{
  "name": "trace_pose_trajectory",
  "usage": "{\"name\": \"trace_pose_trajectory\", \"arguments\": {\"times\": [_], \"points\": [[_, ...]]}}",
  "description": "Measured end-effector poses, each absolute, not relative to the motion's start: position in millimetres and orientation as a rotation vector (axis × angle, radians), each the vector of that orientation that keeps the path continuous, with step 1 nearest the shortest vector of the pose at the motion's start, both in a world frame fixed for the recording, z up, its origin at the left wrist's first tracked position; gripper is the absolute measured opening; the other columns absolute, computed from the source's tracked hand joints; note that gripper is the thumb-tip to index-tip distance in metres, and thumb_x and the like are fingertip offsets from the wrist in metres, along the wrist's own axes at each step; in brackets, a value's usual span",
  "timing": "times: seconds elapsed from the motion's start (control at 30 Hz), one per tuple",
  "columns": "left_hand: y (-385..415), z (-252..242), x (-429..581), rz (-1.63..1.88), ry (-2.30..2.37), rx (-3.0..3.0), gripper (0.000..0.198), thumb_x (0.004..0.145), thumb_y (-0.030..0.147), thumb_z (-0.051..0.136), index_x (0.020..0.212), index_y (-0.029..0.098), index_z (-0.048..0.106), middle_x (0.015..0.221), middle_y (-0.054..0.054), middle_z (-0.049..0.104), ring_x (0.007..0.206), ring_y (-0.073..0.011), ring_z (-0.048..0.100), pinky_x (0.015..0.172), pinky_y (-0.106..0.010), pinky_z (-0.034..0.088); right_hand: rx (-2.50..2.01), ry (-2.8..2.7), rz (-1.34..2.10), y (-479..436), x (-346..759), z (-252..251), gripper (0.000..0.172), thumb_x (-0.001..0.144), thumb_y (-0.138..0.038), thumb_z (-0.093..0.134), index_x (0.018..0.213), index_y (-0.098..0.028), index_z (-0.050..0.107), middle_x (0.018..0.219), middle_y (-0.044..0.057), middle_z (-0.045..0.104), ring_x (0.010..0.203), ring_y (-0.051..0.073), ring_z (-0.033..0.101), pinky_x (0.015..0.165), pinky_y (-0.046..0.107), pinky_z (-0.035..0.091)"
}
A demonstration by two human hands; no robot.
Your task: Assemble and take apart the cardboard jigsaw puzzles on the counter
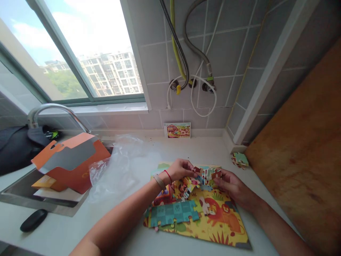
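A colourful jigsaw puzzle (pixel 213 217) with a lion picture lies on the pale counter (pixel 133 227), partly assembled. A loose teal strip of joined pieces (pixel 173 213) rests across its left side. My left hand (pixel 179 170), with a red string and a bracelet at the wrist, pinches a small puzzle piece (pixel 196 170) over the puzzle's far edge. My right hand (pixel 233 186) is curled beside it, its fingertips on another piece (pixel 216 175) in the loose heap there.
A small stack of spare pieces (pixel 240 160) sits at the right by a wooden board (pixel 301 153). A reference picture (pixel 178 130) leans on the tiled wall. An orange box (pixel 70 161), clear plastic bag (pixel 117 167), sink tap (pixel 53 112) and a black object (pixel 33 220) are on the left.
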State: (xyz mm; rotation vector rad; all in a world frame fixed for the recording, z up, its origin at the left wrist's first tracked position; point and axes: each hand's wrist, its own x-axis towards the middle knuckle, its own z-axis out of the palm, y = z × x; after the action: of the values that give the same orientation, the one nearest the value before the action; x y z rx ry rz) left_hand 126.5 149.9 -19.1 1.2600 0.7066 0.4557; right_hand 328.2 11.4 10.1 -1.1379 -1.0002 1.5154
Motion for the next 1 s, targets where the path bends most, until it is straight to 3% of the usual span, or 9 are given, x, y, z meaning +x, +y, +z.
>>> {"name": "trace_pose_trajectory", "arguments": {"times": [0.23, 0.4, 0.6, 0.73, 1.0], "points": [[141.1, -9.7, 125.4, 0.433, 0.748, 1.413, 0.052, 0.042, 0.049, 0.096, 0.070, 0.012, 0.072, 0.069, -0.001, 0.071, 0.064, -0.0135, 0.063, 0.066, -0.027, 0.050, -1.292, -1.227, 1.150, 21.7, 330.7, -6.2, 0.049, 0.079, -0.058, 0.077, 0.110, -0.021, 0.070, 0.104, 0.008, 0.077, 0.095, 0.027, 0.072, 0.081, 0.037, 0.060], [135.0, -7.8, 124.3, 0.414, 0.695, 1.571, 0.041, 0.057, 0.045, 0.091, 0.076, 0.012, 0.076, 0.070, -0.002, 0.072, 0.064, -0.0142, 0.062, 0.062, -0.025, 0.048, -1.367, -1.444, 0.894, 26.1, 332.8, -13.8, 0.045, 0.083, -0.057, 0.073, 0.110, -0.021, 0.073, 0.115, 0.011, 0.073, 0.110, 0.029, 0.068, 0.097, 0.040, 0.055], [132.3, -18.2, 129.7, 0.497, 0.655, 1.427, 0.042, 0.059, 0.031, 0.091, 0.093, 0.013, 0.076, 0.082, -0.005, 0.076, 0.075, -0.0174, 0.070, 0.072, -0.028, 0.056, -1.343, -1.307, 1.039, 22.9, 328.0, -7.3, 0.045, 0.082, -0.058, 0.075, 0.108, -0.022, 0.070, 0.106, 0.009, 0.077, 0.097, 0.028, 0.072, 0.087, 0.039, 0.059], [138.7, -17.5, 130.6, 0.712, 0.689, 1.366, 0.038, 0.057, 0.018, 0.092, 0.088, 0.013, 0.071, 0.090, -0.006, 0.075, 0.085, -0.0184, 0.073, 0.081, -0.031, 0.058, -1.285, -1.058, 1.196, 19.1, 326.2, -1.6, 0.046, 0.081, -0.056, 0.077, 0.112, -0.024, 0.066, 0.102, 0.006, 0.077, 0.087, 0.026, 0.074, 0.077, 0.037, 0.061], [130.7, -3.2, 128.7, 0.726, 0.496, 1.344, 0.029, 0.071, 0.018, 0.082, 0.096, 0.014, 0.067, 0.103, -0.008, 0.073, 0.098, -0.0202, 0.072, 0.084, -0.032, 0.057, -1.270, -1.049, 1.355, 14.3, 316.0, 5.0, 0.057, 0.076, -0.055, 0.083, 0.120, -0.023, 0.067, 0.114, 0.009, 0.077, 0.105, 0.031, 0.072, 0.093, 0.046, 0.058]]}}
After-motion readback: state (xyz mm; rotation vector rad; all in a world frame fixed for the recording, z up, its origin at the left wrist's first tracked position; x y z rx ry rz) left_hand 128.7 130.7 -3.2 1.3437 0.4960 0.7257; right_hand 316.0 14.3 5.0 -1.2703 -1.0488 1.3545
